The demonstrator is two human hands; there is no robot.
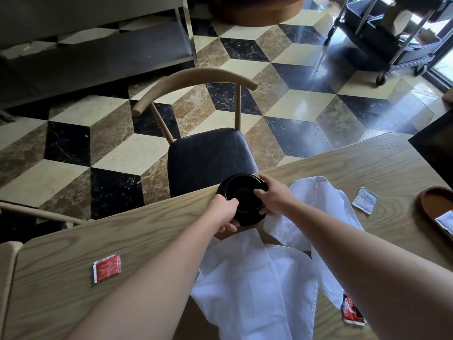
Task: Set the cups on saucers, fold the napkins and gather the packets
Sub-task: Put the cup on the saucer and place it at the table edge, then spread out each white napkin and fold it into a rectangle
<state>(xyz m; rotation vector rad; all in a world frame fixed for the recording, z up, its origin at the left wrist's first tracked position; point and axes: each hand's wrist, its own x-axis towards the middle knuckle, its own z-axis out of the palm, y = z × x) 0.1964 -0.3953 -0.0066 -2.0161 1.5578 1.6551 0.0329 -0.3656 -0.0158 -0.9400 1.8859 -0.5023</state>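
A black saucer (241,190) is held near the far edge of the wooden table (152,224), and I cannot tell whether it rests on the table. My left hand (224,213) grips its near-left rim and my right hand (273,196) grips its right rim. Two rumpled white napkins lie unfolded: one (247,285) below my hands, the other (316,204) to the right. A red packet (107,267) lies at the left, another red packet (351,311) is half hidden by my right forearm, and a white packet (364,200) lies at the right. No cup is in view.
A brown oval tray (431,204) at the table's right edge holds a white packet (446,222). A wooden chair with a black seat (208,158) is pushed against the far side. Another chair's arm (36,213) shows at left. A wheeled cart (392,45) stands on the tiled floor.
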